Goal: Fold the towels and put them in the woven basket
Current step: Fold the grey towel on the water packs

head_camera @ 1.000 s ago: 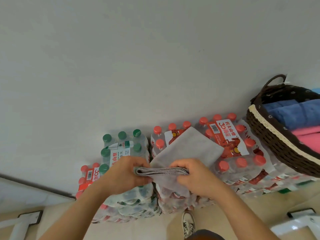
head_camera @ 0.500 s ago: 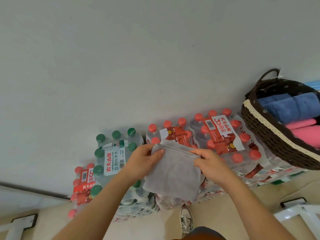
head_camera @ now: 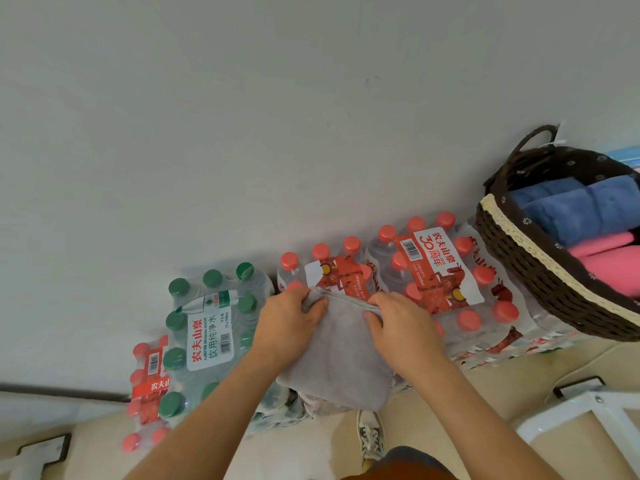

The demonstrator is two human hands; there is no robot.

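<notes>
Grey towel (head_camera: 341,355) pinched along its top hem, left hand (head_camera: 289,325) and right hand (head_camera: 403,329) both clamped on it, hanging flat for another fold, left of woven basket (head_camera: 540,271).

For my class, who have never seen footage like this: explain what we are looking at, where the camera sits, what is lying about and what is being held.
No machine here: a person's two bare hands, filmed by a wide-angle camera worn on the head, looking down. The left hand and right hand each pinch the top edge of a grey towel, which hangs over shrink-wrapped bottle packs stacked by a wall. At the right, a woven basket rests on the packs, already holding folded blue towels and pink towels.
</notes>
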